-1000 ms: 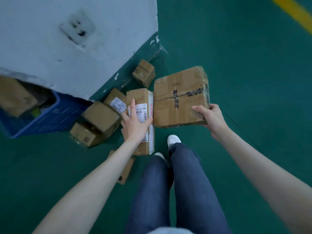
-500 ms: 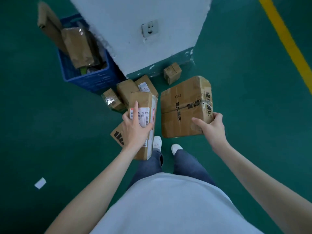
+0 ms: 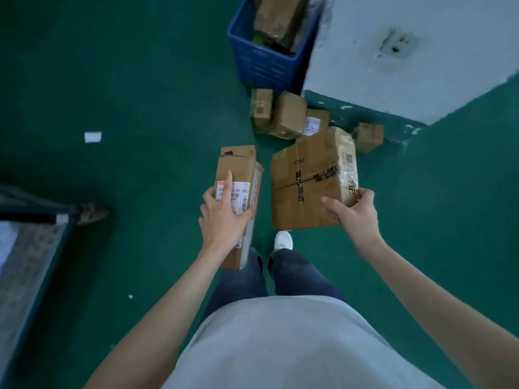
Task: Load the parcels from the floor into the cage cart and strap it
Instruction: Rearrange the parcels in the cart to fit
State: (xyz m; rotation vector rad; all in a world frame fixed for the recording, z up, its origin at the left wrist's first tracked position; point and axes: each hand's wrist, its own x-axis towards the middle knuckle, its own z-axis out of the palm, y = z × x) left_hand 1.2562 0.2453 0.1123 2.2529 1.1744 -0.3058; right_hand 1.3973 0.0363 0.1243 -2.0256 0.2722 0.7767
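Note:
My left hand grips a narrow cardboard parcel with a white barcode label, held in the air above the floor. My right hand grips the near right corner of a larger brown taped parcel marked CNJ, also lifted. Several small parcels lie on the green floor by the foot of the white pillar, and one flat parcel lies just beyond the narrow one. The corner of the cage cart shows at the left edge.
A blue plastic crate holding brown packages stands against the white pillar. A scrap of white paper lies on the floor at left. My legs and one white shoe are below the parcels.
I have stood up and turned left with both parcels held. The pillar and crate have slid to the upper right, and the cart corner has come into view at left.

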